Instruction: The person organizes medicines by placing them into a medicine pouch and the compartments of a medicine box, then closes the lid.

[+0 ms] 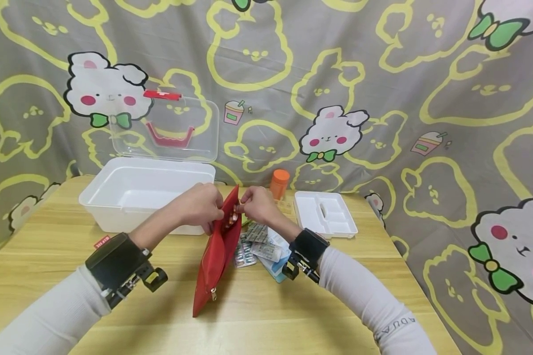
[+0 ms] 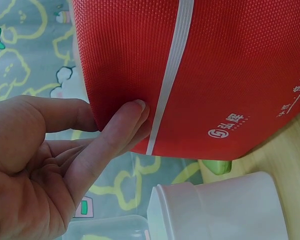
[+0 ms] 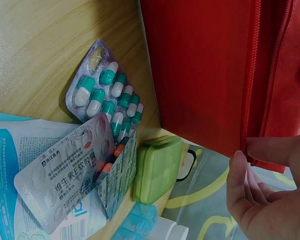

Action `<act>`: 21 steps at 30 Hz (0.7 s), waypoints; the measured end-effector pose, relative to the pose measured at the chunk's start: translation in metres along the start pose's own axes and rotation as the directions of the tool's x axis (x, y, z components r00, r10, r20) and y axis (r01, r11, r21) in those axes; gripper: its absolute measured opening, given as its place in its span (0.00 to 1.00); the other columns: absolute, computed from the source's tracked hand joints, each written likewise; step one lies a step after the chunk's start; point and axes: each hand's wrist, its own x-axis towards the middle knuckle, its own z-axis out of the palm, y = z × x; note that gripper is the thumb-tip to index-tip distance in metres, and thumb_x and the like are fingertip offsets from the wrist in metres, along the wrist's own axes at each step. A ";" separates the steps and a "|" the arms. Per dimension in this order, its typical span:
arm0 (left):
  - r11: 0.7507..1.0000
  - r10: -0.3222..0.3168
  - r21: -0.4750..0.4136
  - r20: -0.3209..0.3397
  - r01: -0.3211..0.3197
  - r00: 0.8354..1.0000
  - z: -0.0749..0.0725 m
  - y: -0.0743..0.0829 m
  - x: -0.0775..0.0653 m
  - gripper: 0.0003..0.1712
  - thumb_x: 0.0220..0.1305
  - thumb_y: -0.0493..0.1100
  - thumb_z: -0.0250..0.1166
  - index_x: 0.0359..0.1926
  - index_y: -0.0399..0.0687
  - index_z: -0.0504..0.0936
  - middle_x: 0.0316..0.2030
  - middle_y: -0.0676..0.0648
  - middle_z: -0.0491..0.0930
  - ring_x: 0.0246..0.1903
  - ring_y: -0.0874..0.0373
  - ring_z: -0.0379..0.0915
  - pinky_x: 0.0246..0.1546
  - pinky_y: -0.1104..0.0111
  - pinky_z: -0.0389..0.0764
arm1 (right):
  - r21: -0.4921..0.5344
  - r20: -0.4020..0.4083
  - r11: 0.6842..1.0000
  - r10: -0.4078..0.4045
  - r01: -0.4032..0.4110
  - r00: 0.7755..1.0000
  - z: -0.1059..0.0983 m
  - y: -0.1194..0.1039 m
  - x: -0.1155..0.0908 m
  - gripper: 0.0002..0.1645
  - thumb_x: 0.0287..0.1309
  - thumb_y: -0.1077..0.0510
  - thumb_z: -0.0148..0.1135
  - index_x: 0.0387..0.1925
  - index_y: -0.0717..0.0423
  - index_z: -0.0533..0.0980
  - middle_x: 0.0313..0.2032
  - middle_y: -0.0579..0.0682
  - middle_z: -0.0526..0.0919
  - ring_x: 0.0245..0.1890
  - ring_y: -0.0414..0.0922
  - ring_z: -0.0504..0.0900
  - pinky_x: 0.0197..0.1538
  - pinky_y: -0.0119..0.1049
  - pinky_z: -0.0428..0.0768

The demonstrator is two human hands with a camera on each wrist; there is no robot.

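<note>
A red zip pouch (image 1: 212,261) stands on edge over the table, its zipped mouth spread apart. My left hand (image 1: 200,207) grips the far upper part of it; in the left wrist view, thumb and fingers pinch its corner beside a pale stripe. Opposite, my right hand (image 1: 259,204) pinches the pouch's edge at the end of the zipper (image 3: 252,75), as the right wrist view shows. Small colourful pieces show within the mouth in the head view. Right of the pouch lie a blister pack of green-and-white capsules (image 3: 107,90), a silver blister pack (image 3: 65,170) and a green pill box (image 3: 157,170).
A white box (image 1: 111,212) with its clear lid (image 1: 195,133) raised stands at the back left. An orange bottle (image 1: 279,183) and a white compartment tray (image 1: 311,224) are at the back right. A blue-and-white packet (image 1: 279,266) lies under the blister packs. A patterned curtain hangs behind.
</note>
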 end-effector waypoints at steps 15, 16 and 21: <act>1.000 -0.007 0.009 -0.007 0.007 1.000 0.000 0.000 0.001 0.10 0.66 0.31 0.58 0.34 0.31 0.87 0.24 0.43 0.86 0.19 0.57 0.85 0.24 0.68 0.87 | -0.186 0.029 0.982 -0.027 0.032 0.999 -0.014 0.009 -0.005 0.09 0.65 0.57 0.62 0.31 0.57 0.82 0.19 0.47 0.82 0.20 0.39 0.80 0.32 0.31 0.77; 1.000 -0.006 0.008 -0.006 0.006 1.000 0.000 0.000 0.001 0.11 0.66 0.31 0.58 0.34 0.31 0.87 0.24 0.43 0.86 0.19 0.57 0.85 0.24 0.68 0.87 | -0.223 0.042 0.974 -0.030 0.039 0.999 -0.015 0.010 -0.006 0.09 0.64 0.57 0.63 0.30 0.57 0.83 0.21 0.47 0.84 0.20 0.40 0.80 0.33 0.31 0.77; 1.000 -0.004 0.000 -0.009 0.004 1.000 0.001 0.000 0.001 0.11 0.66 0.31 0.58 0.36 0.29 0.87 0.24 0.43 0.86 0.19 0.58 0.85 0.24 0.68 0.87 | -0.428 0.117 0.899 -0.040 0.087 0.992 -0.013 0.020 -0.011 0.08 0.58 0.56 0.69 0.30 0.57 0.84 0.31 0.50 0.87 0.30 0.46 0.82 0.37 0.36 0.79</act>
